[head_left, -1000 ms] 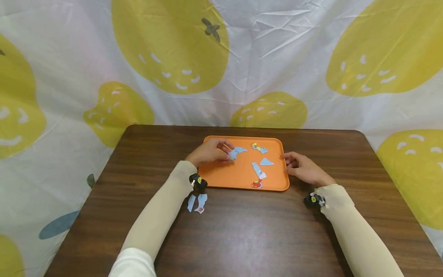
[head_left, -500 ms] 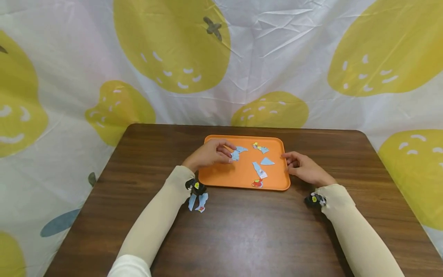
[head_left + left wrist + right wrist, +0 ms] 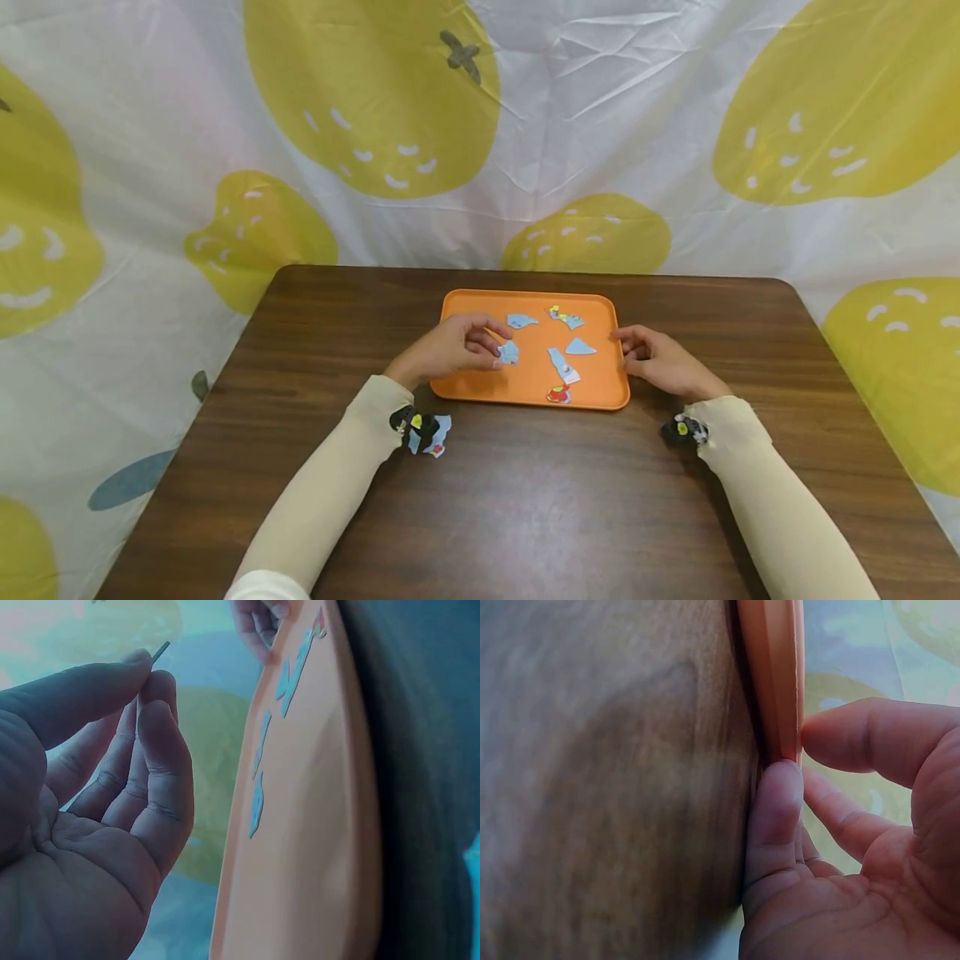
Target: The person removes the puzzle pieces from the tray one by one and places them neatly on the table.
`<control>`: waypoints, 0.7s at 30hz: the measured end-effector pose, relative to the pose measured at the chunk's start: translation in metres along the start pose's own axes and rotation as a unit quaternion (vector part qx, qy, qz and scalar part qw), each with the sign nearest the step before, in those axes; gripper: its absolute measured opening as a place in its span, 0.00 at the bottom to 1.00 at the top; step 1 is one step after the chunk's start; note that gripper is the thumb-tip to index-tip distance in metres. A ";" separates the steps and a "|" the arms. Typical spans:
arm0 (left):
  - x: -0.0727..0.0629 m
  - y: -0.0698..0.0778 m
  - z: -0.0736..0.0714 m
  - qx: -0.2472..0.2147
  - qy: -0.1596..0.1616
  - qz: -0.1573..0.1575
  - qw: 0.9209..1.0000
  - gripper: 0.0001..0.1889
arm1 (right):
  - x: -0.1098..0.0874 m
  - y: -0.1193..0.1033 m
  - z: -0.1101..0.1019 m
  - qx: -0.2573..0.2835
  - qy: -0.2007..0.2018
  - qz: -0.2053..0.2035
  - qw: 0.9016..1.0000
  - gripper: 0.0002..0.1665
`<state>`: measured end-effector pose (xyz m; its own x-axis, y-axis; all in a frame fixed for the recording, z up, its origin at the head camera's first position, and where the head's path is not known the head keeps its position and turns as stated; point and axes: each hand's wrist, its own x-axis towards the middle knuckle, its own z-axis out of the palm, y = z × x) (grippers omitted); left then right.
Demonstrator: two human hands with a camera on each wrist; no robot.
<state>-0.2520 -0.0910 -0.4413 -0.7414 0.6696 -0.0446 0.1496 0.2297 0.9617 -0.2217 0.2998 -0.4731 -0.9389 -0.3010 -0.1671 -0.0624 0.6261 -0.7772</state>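
My left hand [image 3: 455,346] is raised over the orange tray [image 3: 517,386], pinching a light blue puzzle piece [image 3: 509,352] between thumb and fingertips. That piece appears edge-on as a thin sliver [image 3: 161,652] in the left wrist view. On the tray's right rim, my right hand [image 3: 663,363] grips the edge with thumb and forefinger, seen closely in the right wrist view [image 3: 855,847]. Lying on the tray are a blue piece [image 3: 522,321], a yellow-and-blue piece [image 3: 566,317], a blue triangle [image 3: 581,347], a long blue piece [image 3: 562,367] and a red piece [image 3: 558,394].
More blue pieces [image 3: 441,437] lie on the brown wooden table [image 3: 525,500], partly hidden under the left wrist camera [image 3: 417,425]. A white curtain [image 3: 600,108] with yellow fruit prints hangs behind the table's far edge.
My left hand has drawn back toward the front-left with its pinched piece, so the blue piece at the tray's back shows separately. The right hand stays at the rim.
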 end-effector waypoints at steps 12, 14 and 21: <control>-0.031 0.001 0.007 0.042 -0.029 0.015 0.999 0.20 | -0.001 0.000 -0.002 -0.009 0.001 0.000 1.000 0.32; -0.036 -0.001 0.009 0.041 -0.034 0.015 0.998 0.20 | -0.001 0.000 -0.002 -0.007 0.001 0.000 1.000 0.32; -0.056 -0.011 0.013 0.039 -0.054 0.007 0.998 0.20 | 0.000 0.000 0.000 -0.004 0.000 -0.005 1.000 0.34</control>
<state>-0.2035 -0.1216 -0.4530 -0.6647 0.7444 -0.0636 0.2129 0.2703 0.9389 -0.2214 0.2997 -0.4730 -0.9381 -0.3078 -0.1586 -0.0757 0.6292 -0.7735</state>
